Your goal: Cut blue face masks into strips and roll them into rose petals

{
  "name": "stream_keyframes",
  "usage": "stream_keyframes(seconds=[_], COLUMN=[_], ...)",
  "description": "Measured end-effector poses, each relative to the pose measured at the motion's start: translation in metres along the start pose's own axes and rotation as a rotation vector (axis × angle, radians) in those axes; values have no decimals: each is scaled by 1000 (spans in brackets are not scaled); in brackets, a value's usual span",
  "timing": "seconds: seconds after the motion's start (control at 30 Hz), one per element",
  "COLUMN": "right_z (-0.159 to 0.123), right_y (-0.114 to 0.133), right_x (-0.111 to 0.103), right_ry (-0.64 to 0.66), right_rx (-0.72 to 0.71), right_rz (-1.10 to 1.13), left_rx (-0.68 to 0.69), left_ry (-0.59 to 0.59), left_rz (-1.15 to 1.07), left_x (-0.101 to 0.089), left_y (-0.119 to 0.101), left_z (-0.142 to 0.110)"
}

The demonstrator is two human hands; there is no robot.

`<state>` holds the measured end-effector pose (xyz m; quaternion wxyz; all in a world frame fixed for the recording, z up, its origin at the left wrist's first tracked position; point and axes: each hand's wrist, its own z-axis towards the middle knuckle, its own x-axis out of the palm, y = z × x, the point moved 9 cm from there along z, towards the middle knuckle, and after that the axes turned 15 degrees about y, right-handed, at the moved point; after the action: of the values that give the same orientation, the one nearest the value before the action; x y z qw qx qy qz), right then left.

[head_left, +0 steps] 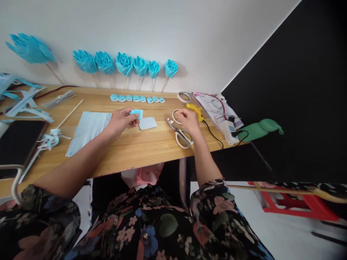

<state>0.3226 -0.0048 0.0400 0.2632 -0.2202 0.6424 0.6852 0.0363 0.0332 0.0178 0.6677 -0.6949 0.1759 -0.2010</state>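
Between the thumb and fingers of my left hand [123, 120] is a small folded piece of blue mask fabric [137, 113]. Just below and right of it, a pale rectangular piece [148, 123] lies on the table. My right hand [188, 119] is closed, its fingertips pinching at the edge of a white roll of tape [174, 116] and hiding part of it. Scissors [183, 139] with white handles lie beneath and beside that hand, with small white bits near the blade tips. A yellow glue gun [200, 112] is just behind the right hand.
Blue fabric flowers [124, 65] on sticks lean on the wall, above a row of folded blue pieces [136, 98]. A face mask [88, 130], a phone [20, 142] and cut straps [29, 103] are at left. Another tape roll [184, 94] and a power strip [230, 131] are at right.
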Motion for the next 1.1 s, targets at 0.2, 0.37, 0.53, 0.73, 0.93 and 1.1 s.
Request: stream_keyframes(seconds=[0.2,0.37,0.53,0.73,0.93,1.1], right_z=[-26,-25,-29,-30,-43,-49], right_y=[-23,-19,-16,-23,8,95], right_x=[16,23,26,27,11,40], right_ry=[26,31,-11,-30,-302,-225], right_rx=[96,206,230,175,-22,-491], right_rz=[-183,-246,-298,-223,-42,-192], left_rx=[-8,3,1,11,-20,-22], left_ry=[23,31,31,75,135,172], left_rz=[38,35,28,61,30,-3], left_x=[5,7,7,12,20,24], left_y=[-2,-5,-5,-4,2,4], left_z=[-2,-3,-3,-5,-4,-3])
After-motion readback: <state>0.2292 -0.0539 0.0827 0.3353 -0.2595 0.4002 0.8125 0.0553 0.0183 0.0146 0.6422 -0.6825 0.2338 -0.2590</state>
